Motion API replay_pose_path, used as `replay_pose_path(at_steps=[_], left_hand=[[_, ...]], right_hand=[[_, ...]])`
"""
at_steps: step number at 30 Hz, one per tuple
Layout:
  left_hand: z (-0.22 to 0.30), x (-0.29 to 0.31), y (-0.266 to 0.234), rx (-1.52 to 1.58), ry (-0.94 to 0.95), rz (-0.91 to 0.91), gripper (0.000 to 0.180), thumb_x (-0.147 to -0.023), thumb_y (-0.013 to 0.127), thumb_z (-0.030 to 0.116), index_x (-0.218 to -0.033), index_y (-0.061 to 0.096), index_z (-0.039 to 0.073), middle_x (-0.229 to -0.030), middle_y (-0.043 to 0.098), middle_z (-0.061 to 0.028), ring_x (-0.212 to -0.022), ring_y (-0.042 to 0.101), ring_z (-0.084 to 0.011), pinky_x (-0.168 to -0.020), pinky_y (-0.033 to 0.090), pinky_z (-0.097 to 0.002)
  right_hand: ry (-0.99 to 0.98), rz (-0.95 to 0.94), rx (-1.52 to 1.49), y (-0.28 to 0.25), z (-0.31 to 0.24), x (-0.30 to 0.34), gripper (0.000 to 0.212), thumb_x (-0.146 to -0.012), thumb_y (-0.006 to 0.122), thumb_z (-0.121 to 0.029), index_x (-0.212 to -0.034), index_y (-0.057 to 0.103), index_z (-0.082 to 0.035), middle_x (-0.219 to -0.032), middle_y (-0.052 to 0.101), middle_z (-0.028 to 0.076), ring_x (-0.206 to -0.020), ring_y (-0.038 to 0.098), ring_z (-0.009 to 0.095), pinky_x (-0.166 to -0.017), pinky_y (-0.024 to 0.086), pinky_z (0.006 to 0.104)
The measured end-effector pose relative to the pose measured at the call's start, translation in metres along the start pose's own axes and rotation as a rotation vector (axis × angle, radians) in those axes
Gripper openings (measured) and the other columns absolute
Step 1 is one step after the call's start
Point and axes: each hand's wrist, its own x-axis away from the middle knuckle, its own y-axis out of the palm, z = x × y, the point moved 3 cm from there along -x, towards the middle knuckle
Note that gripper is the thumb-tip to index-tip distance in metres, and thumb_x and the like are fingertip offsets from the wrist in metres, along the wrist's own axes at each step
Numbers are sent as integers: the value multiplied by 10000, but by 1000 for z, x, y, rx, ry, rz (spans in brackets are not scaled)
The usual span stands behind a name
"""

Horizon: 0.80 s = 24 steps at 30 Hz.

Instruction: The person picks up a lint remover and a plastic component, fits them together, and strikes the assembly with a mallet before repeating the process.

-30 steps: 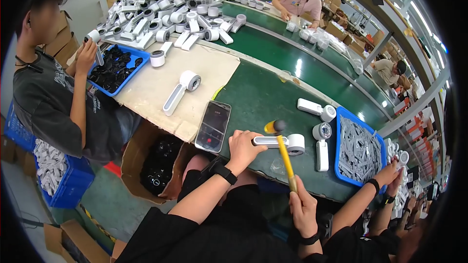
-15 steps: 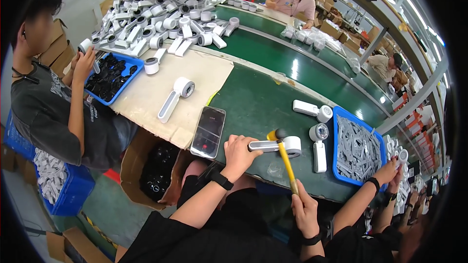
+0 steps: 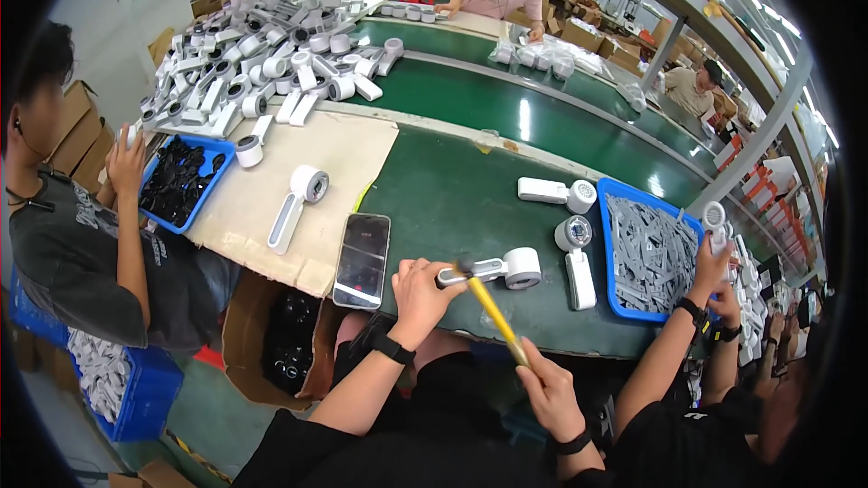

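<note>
My left hand (image 3: 419,300) grips the handle end of a white and grey handheld fan (image 3: 522,267), which lies on the green table with its round head to the right. My right hand (image 3: 551,395) is closed around a hammer (image 3: 493,312) with a yellow handle. The hammer's dark, blurred head is over the fan's handle, close to my left fingers; whether it touches cannot be made out. Right of these lie two more handheld fans, one sideways (image 3: 544,190) and one with its handle toward me (image 3: 580,276).
A phone (image 3: 362,262) lies left of my hand. A blue tray (image 3: 608,294) of grey strips stands at the right, beside a co-worker's hands (image 3: 710,271). On the left are cardboard with a fan (image 3: 287,221), a tray of black parts (image 3: 149,208) and another person. A fan pile lies beyond.
The hammer's head has moved left, from beside the fan's round head to above its handle. My left hand keeps its grip. The co-worker at right has raised a fan; the whole view has shifted.
</note>
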Motion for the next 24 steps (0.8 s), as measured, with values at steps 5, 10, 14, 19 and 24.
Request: replay_pose_path(at_steps=[5, 10, 14, 19, 24], left_hand=[[4, 1, -1, 21, 53, -1, 341, -694, 864, 309, -1000, 783, 180, -902, 647, -4, -1021, 537, -257, -859, 381, -402], [5, 1, -2, -5, 10, -34, 343, -692, 858, 324, -992, 782, 176, -940, 670, -20, -1043, 539, -268, -881, 390, -416], [6, 2, -3, 4, 44, 6, 346, -688, 872, 310, -994, 783, 176, -921, 652, -5, -1026, 539, -259, -857, 386, -404], [7, 3, -2, -3, 30, -5, 332, -702, 860, 317, -992, 782, 177, -939, 661, -9, -1048, 531, -256, -878, 381, -401], [3, 10, -5, 2, 89, -63, 333, -755, 829, 310, -1023, 763, 125, -883, 661, -56, -937, 592, -258, -811, 449, -404]], right_hand=[[214, 68, 40, -14, 18, 7, 438, -964, 616, -55, -1388, 538, 20, -981, 676, 230, -829, 688, 328, -753, 528, 340], [101, 192, -91, -14, 21, 11, 465, -980, 569, -59, -1435, 501, 1, -694, 510, 42, -579, 477, 82, -562, 418, 244], [139, 121, -34, -16, 31, 5, 463, -979, 577, -57, -1434, 509, -7, -693, 516, 41, -584, 473, 83, -562, 421, 251], [139, 108, -26, -9, 28, 7, 429, -968, 604, -55, -1388, 541, 9, -882, 657, 223, -728, 641, 280, -732, 514, 318], [187, 73, -122, -11, 27, 7, 452, -973, 594, -53, -1418, 530, -5, -731, 598, 119, -619, 584, 157, -616, 489, 280]])
